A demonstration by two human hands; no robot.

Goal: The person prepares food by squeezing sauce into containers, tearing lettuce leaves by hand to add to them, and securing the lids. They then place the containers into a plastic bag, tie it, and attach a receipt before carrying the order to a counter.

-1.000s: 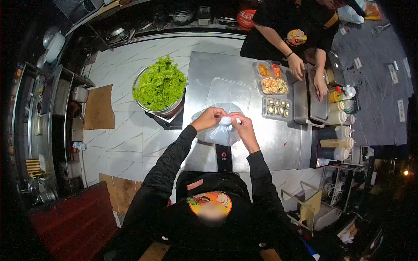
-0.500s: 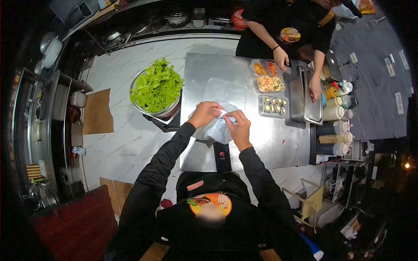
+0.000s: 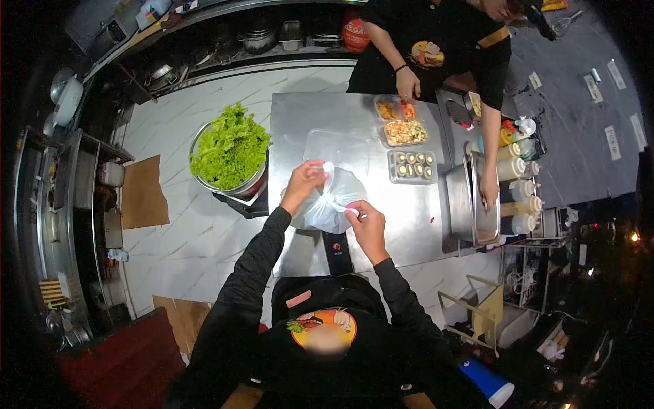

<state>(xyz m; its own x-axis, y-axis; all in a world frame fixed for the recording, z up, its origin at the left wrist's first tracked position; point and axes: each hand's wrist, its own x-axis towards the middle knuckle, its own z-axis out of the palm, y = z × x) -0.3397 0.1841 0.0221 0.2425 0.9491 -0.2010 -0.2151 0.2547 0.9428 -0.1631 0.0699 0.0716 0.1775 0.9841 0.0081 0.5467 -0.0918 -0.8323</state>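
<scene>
A translucent white plastic bag (image 3: 321,217) sits on the steel table in front of me, gathered to a knot at its top. My left hand (image 3: 306,185) pinches one twisted end of the bag at the upper left. With closed fingertips, my right hand (image 3: 368,228) grips the other end at the lower right. What the bag holds cannot be made out. Partly under the bag's near side lies a black device with a small lit display (image 3: 337,253). Just beyond the bag is a clear plastic tray or lid (image 3: 334,140).
Containers of sliced egg rounds (image 3: 413,168) and mixed food (image 3: 405,132) stand right of centre on the steel table (image 3: 289,112). A metal bowl of lettuce (image 3: 230,151) is at the left. Opposite, a co-worker (image 3: 436,41) handles a steel pan (image 3: 485,221) near squeeze bottles (image 3: 511,168).
My hands have drawn apart, pulling the bag's two ends to opposite sides of the knot. The co-worker has shifted the steel pan towards my side, uncovering containers behind it.
</scene>
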